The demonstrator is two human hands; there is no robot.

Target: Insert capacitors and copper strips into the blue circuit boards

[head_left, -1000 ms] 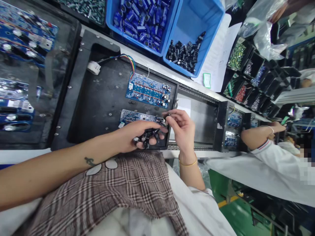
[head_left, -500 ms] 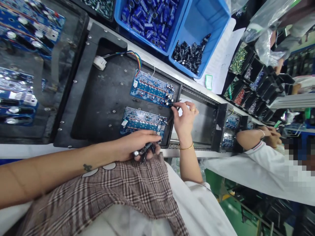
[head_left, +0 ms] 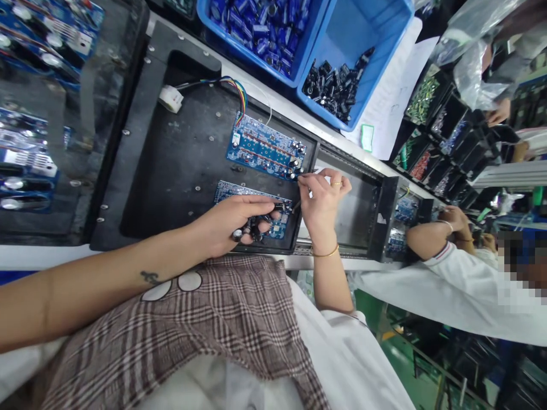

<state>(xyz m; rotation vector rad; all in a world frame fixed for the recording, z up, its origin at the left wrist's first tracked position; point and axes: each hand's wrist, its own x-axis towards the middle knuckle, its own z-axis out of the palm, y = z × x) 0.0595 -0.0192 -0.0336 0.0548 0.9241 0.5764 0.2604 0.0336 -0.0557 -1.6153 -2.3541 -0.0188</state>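
Note:
My left hand (head_left: 239,222) is closed around several black capacitors (head_left: 255,228), one of them held up between thumb and finger. It hovers over the lower blue circuit board (head_left: 226,191) and hides much of it. At the right corner of the upper blue circuit board (head_left: 260,145), my right hand (head_left: 321,199) has thumb and forefinger pinched together. Whatever is between those fingertips is too small and covered to make out. Both boards lie in a black tray (head_left: 166,188), and coloured wires (head_left: 240,94) run from the upper board to a white connector (head_left: 171,99).
Behind the tray stand a blue bin (head_left: 359,34) with black capacitors and another bin with blue capacitors (head_left: 260,34). Larger boards (head_left: 29,142) lie in a fixture at left. At right are parts boxes (head_left: 440,125) and a co-worker's arm (head_left: 431,233).
My left hand has moved up and away from my body, over the lower board, bringing one capacitor up at its fingertips. My right hand stays pinched at the upper board's corner.

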